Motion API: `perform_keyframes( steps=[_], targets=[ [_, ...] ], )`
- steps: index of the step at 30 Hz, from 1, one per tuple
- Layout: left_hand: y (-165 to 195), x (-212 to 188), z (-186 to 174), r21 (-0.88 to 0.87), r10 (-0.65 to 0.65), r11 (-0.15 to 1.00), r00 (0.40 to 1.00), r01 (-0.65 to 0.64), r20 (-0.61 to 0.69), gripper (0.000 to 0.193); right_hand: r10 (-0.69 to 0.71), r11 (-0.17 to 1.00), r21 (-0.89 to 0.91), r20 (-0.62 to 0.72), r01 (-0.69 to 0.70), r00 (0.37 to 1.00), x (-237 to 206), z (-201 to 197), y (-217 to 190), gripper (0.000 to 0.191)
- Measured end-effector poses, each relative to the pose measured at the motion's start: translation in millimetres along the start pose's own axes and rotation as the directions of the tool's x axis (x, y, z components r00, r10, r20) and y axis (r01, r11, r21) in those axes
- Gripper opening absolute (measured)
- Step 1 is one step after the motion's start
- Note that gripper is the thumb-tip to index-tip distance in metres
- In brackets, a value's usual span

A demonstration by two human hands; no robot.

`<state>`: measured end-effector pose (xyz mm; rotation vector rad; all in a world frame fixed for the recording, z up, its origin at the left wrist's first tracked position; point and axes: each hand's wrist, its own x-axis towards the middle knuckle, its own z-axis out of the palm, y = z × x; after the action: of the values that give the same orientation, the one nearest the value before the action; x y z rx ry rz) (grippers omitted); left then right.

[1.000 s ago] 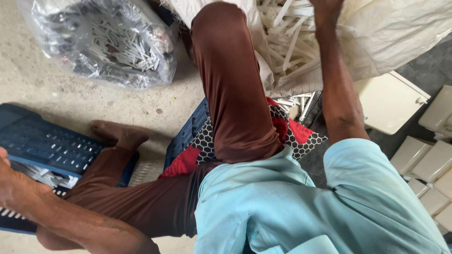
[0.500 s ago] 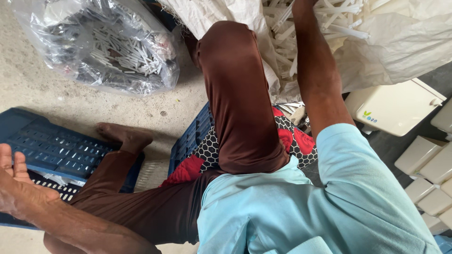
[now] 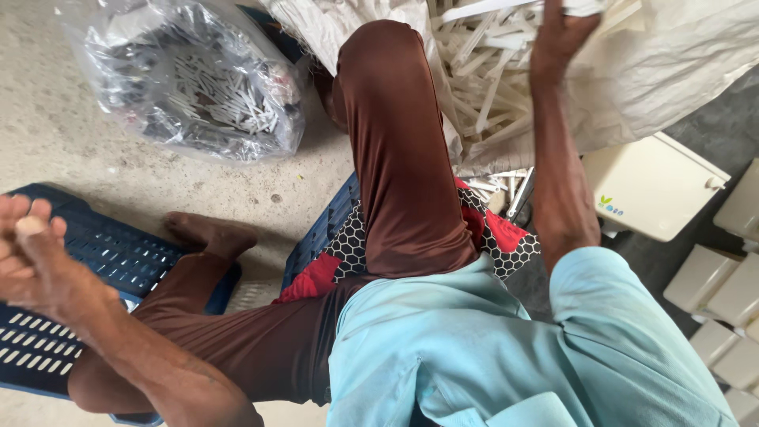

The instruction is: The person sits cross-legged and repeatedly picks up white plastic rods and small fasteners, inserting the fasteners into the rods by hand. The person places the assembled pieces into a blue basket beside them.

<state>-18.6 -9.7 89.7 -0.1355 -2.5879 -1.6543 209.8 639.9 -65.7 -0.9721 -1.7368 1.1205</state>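
Note:
My right hand (image 3: 560, 35) reaches up into an open white sack (image 3: 680, 71) full of white plastic strips (image 3: 490, 71). Its fingers curl around a few of the strips at the top edge of the view. My left hand (image 3: 32, 253) hovers at the far left over a blue slotted crate (image 3: 118, 257), fingers stretched out and holding nothing. I am seated, in brown trousers and a light blue shirt, with one knee raised between the two arms.
A clear plastic bag (image 3: 198, 87) of small white pieces lies on the concrete floor at upper left. A second blue crate (image 3: 324, 229) carries a red and black hexagon-patterned cushion (image 3: 506, 237). A cream box (image 3: 656, 186) and several smaller cream boxes (image 3: 723, 296) stand at right.
My left hand has risen from the lower left edge to above the blue crate. My right hand, out of view half a second ago, now shows among the strips in the sack.

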Motion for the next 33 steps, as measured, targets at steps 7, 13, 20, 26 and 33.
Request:
perform_keyframes(
  steps=[7, 13, 20, 26, 33],
  targets=[
    [37.1, -4.2, 35.7, 0.101, 0.418, 0.9, 0.905, -0.424, 0.071, 0.059, -0.154, 0.958, 0.25, 0.053, 0.136, 0.987, 35.2, -26.5, -140.2, 0.042],
    [59.0, -37.8, 56.8, -0.268, 0.462, 0.881, 0.829, -0.389, 0.316, 0.101, -0.233, 0.917, 0.359, 0.839, -0.176, 0.492, -93.4, 109.1, -285.0, 0.037],
    [20.1, -69.7, 55.8, -0.568, 0.114, 0.779, 0.829, 0.267, 0.547, 0.05, -0.236, 0.939, 0.276, 0.951, -0.205, 0.199, -238.5, 231.9, -327.2, 0.039],
    [-4.7, -66.0, 39.7, -0.381, -0.035, 0.915, 0.965, 0.135, 0.259, 0.03, -0.113, 0.924, 0.218, 0.94, -0.315, 0.322, -263.9, 278.5, -313.9, 0.049],
    [-20.2, -57.6, 41.2, -0.318, -0.016, 0.947, 0.992, 0.055, 0.124, 0.026, 0.163, 0.861, -0.039, 0.966, -0.506, 0.201, -269.8, 280.1, -298.0, 0.046]
  ],
)
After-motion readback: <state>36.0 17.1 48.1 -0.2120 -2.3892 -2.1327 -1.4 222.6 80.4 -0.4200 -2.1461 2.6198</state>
